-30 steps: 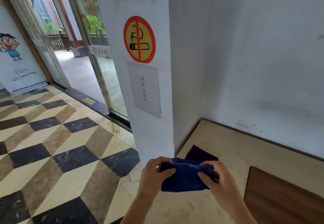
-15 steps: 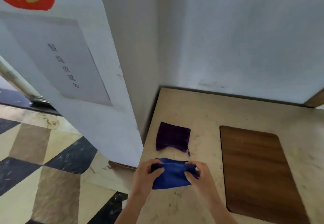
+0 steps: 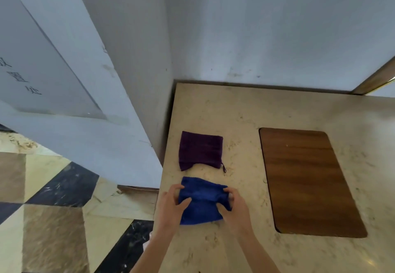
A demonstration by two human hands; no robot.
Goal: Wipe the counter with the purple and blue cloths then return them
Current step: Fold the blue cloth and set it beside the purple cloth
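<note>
A folded blue cloth [image 3: 202,200] lies at the near left of the beige stone counter [image 3: 239,110]. My left hand [image 3: 171,205] pinches its left edge and my right hand [image 3: 235,208] pinches its right edge. Just beyond it, a folded purple cloth [image 3: 200,150] lies flat on the counter with a small loop at its near right corner. Neither hand touches the purple cloth.
A brown wooden board [image 3: 303,178] is set into the counter to the right of the cloths. White walls [image 3: 267,27] close the counter at the back and left. A pillar with a paper notice [image 3: 42,76] stands left, above the tiled floor [image 3: 53,219].
The view has tilted down from the doorway and sign to the counter. Both hands have kept hold of the blue cloth, which has come down onto the counter in front of the purple cloth.
</note>
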